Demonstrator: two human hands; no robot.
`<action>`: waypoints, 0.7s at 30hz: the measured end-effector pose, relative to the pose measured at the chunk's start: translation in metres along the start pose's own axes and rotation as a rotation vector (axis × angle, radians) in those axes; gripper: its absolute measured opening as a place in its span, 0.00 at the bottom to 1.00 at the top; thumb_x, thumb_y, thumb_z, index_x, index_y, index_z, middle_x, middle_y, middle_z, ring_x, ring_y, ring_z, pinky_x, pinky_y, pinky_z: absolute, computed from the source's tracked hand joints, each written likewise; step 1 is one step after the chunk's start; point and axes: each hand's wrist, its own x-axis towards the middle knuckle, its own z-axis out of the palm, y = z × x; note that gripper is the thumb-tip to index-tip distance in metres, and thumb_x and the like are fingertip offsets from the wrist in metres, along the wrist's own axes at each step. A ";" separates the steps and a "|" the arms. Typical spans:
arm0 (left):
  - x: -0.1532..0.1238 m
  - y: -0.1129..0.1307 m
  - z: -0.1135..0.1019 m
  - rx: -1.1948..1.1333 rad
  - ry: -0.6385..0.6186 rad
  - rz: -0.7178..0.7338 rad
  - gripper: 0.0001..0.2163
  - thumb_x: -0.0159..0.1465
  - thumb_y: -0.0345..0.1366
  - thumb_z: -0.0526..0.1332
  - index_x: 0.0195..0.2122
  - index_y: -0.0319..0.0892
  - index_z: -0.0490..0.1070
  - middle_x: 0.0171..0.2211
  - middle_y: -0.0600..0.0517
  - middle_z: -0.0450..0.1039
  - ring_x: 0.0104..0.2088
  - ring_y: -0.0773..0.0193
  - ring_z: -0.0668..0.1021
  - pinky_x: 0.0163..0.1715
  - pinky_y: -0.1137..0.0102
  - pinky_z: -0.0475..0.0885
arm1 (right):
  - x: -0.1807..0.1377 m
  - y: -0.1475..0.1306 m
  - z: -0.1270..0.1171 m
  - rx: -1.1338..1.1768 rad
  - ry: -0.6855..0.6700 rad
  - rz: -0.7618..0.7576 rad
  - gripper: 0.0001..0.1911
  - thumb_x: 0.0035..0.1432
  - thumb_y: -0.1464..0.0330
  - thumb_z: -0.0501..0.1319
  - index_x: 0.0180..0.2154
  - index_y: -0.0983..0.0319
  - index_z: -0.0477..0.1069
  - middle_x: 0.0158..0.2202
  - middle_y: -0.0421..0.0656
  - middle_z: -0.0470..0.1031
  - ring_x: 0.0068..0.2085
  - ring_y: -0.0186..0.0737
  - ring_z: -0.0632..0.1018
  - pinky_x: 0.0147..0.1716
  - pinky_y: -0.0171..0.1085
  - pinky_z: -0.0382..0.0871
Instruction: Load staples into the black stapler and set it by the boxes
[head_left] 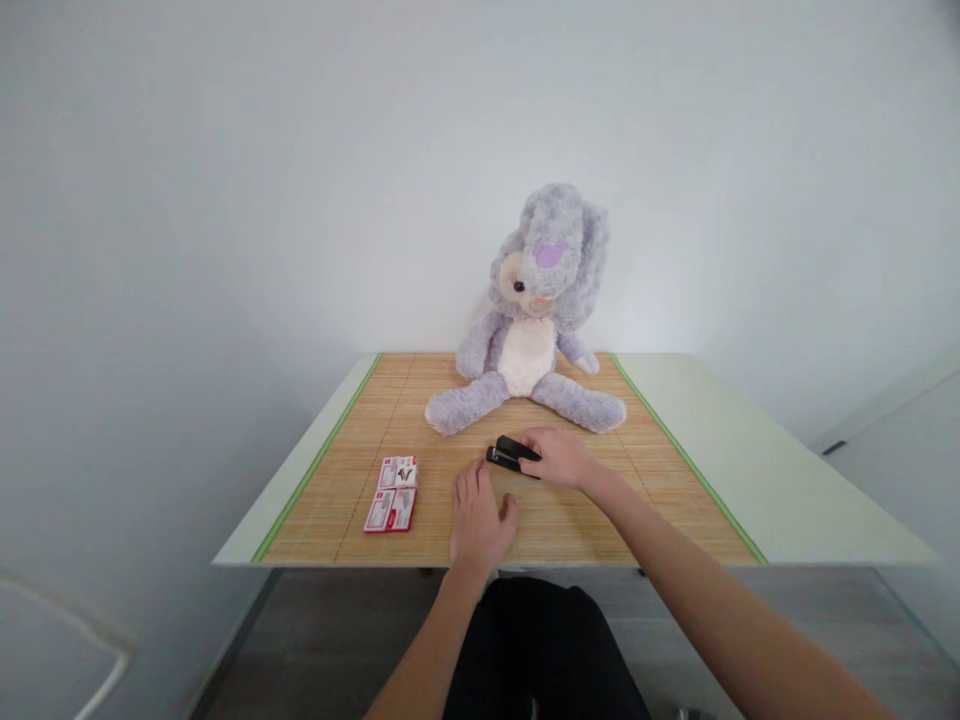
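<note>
A black stapler (510, 452) lies across the bamboo mat (435, 505), its jaw end pointing left. My right hand (559, 458) grips its rear end from the right, fingers closed round it. My left hand (480, 515) rests palm down on the mat just in front of the stapler, fingers stretched out and holding nothing. The left fingertips come close to the stapler's front end; whether they touch it I cannot tell. To the left of that hand lie small red and white boxes (391, 493), set side by side in two rows.
A large grey plush rabbit (527, 355) sits at the back of the mat against the white wall (300, 180), its legs spread toward me. The green-edged mat covers the middle of a white table (780, 470). The table's front edge runs just before my lap.
</note>
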 end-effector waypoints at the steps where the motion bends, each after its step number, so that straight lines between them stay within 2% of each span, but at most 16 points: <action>1: 0.000 0.001 -0.002 -0.001 0.001 0.013 0.25 0.66 0.36 0.57 0.66 0.43 0.61 0.67 0.42 0.60 0.68 0.49 0.61 0.69 0.49 0.55 | 0.001 0.001 0.002 -0.003 -0.013 -0.016 0.09 0.57 0.63 0.66 0.38 0.61 0.79 0.36 0.41 0.82 0.37 0.39 0.77 0.34 0.33 0.61; 5: -0.002 0.004 -0.005 0.032 -0.030 0.049 0.23 0.67 0.38 0.57 0.64 0.47 0.65 0.68 0.45 0.60 0.68 0.48 0.61 0.70 0.45 0.51 | 0.008 0.003 0.011 -0.009 -0.050 -0.074 0.08 0.58 0.64 0.66 0.39 0.59 0.81 0.39 0.42 0.83 0.40 0.41 0.79 0.38 0.34 0.64; 11: -0.005 0.001 0.005 0.105 -0.043 0.025 0.22 0.70 0.39 0.54 0.65 0.51 0.67 0.67 0.47 0.65 0.69 0.47 0.61 0.71 0.40 0.46 | 0.017 0.003 0.013 -0.016 -0.092 -0.110 0.08 0.57 0.65 0.68 0.40 0.58 0.81 0.39 0.41 0.83 0.40 0.42 0.80 0.39 0.34 0.65; 18: -0.005 0.000 0.010 0.149 -0.054 0.026 0.20 0.70 0.37 0.54 0.62 0.52 0.72 0.66 0.49 0.67 0.70 0.45 0.61 0.70 0.36 0.41 | 0.036 -0.023 0.023 -0.002 -0.085 -0.169 0.14 0.55 0.60 0.71 0.42 0.59 0.80 0.43 0.43 0.82 0.47 0.46 0.77 0.46 0.36 0.65; 21: -0.004 0.000 0.010 0.156 -0.057 0.011 0.21 0.69 0.37 0.54 0.63 0.53 0.71 0.67 0.49 0.67 0.70 0.44 0.61 0.69 0.34 0.40 | 0.041 -0.028 0.017 0.014 -0.071 -0.194 0.13 0.54 0.61 0.72 0.40 0.61 0.79 0.42 0.44 0.81 0.46 0.44 0.76 0.46 0.36 0.65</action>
